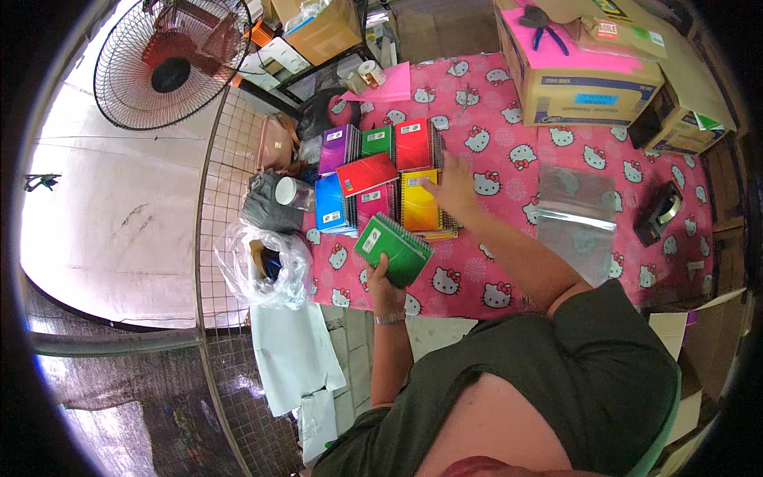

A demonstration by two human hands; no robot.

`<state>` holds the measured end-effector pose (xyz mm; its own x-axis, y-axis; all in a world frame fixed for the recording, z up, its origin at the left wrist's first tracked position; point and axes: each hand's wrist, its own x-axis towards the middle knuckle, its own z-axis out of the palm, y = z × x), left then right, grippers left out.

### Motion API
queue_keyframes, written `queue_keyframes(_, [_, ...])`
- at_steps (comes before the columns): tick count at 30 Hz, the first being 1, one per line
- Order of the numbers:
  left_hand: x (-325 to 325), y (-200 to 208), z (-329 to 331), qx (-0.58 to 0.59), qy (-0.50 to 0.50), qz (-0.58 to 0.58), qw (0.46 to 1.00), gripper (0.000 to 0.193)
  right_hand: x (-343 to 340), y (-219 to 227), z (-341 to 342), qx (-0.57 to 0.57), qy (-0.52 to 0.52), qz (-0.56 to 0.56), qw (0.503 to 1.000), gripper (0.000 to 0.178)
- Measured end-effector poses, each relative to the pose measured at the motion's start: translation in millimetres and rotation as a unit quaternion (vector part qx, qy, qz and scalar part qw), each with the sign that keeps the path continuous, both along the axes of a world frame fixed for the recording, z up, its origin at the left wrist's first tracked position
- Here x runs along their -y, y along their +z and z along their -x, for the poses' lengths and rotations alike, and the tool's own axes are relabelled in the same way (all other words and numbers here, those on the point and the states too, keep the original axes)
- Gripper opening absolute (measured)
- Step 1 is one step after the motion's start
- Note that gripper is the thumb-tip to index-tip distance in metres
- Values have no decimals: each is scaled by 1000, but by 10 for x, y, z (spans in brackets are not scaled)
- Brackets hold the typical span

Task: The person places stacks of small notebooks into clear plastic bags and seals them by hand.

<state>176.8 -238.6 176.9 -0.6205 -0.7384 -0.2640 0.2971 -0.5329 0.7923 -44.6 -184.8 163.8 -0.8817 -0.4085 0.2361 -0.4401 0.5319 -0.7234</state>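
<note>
Bright daylight floods in from the left, washing the pale floor (103,215) nearly white, while the pink surface (556,159) sits evenly lit with only soft shadows under the forearms. Glare streaks the clear plastic sleeve (576,211) and the crumpled bag (246,270). Fisheye bending curves the wire grid (211,238), the corners go black, and the rim blurs.

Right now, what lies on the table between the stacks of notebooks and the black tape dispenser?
In the head view, a clear plastic bag lies flat on the pink patterned tablecloth between the notebook stacks and the tape dispenser.
</note>
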Motion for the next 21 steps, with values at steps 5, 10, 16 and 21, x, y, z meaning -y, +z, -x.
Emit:
queue_keyframes(5, [85, -119, -407, 17, 55, -32, 998, 46, -122, -88, 83, 17, 79, -81, 993, 49])
queue_keyframes(10, [218, -131, -534, 3, 63, -32, 998, 46, 193, 303, 55, 333, 147, 125, 923, 31])
queue_keyframes(16, [452, -359, -650, -199, 40, -128, 971, 42, 852, 275, -207, 791, 180, 384, 442, 27])
queue_keyframes(21, [569, -481, -817, -245, 49, -98, 963, 43, 1373, 229, -530, 756, 43, 449, 475, 30])
